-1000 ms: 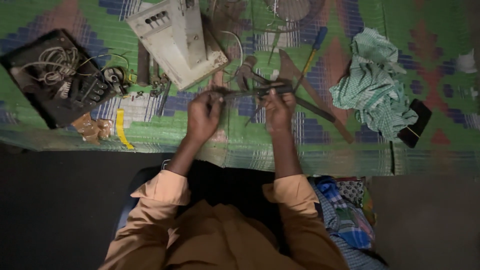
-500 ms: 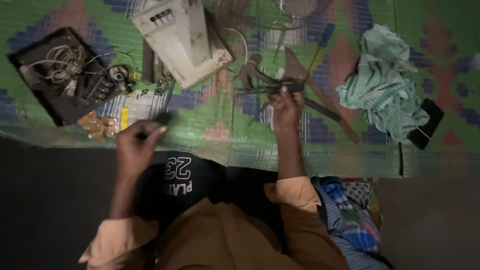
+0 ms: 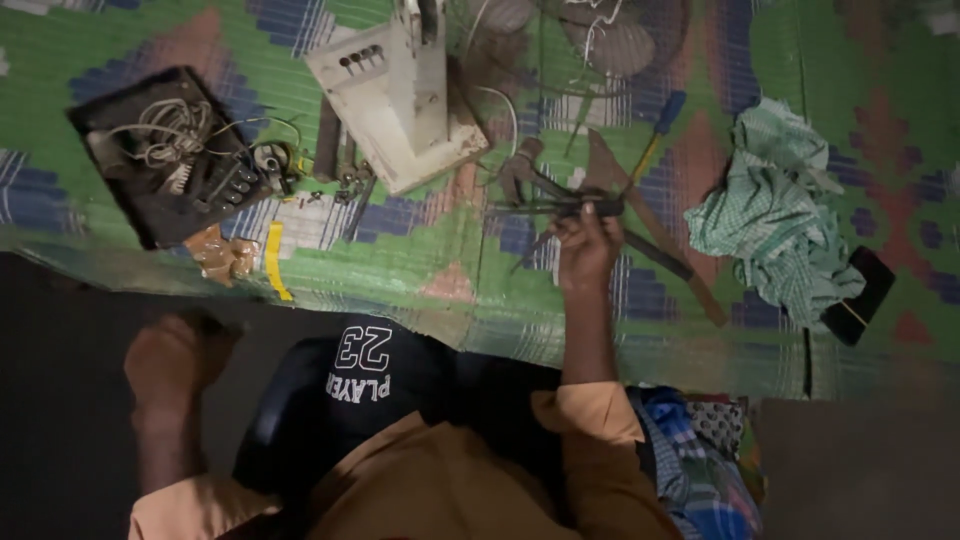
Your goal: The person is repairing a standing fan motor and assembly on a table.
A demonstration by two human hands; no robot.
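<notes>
Right hand: our right hand (image 3: 585, 245) reaches out over the green patterned mat (image 3: 420, 260), its grip clenched on a dark metal wire piece (image 3: 555, 208) that it holds just above the mat.
Wire piece: we see it as a thin, dark, bent thing running leftward from the fingers (image 3: 598, 210), with the pliers (image 3: 525, 165) just behind its far end; we cannot tell whether the 2 touch.
Left hand: our left hand (image 3: 175, 355) is drawn back over the dark floor (image 3: 70, 400) below the mat's near edge; it is blurred and looks curled, and we cannot tell whether its grip holds anything.
White housing: a white plastic appliance housing (image 3: 395, 95) with a row of small buttons lies tilted on the mat, left of the right hand.
Black panel: a black panel (image 3: 160, 160) with loose pale wires on it lies at the mat's left side, well apart from both hands.
Screwdriver: a screwdriver with a blue and yellow handle (image 3: 655, 130) lies slanted just beyond the right hand.
Cloth: a crumpled green checked cloth (image 3: 775, 220) sits to the right, with a small black flat thing (image 3: 858, 295) at its lower right edge.
Yellow strip: a short yellow strip (image 3: 274, 260) lies near the mat's near edge, beside a crinkled brownish wrapper (image 3: 222, 255).
</notes>
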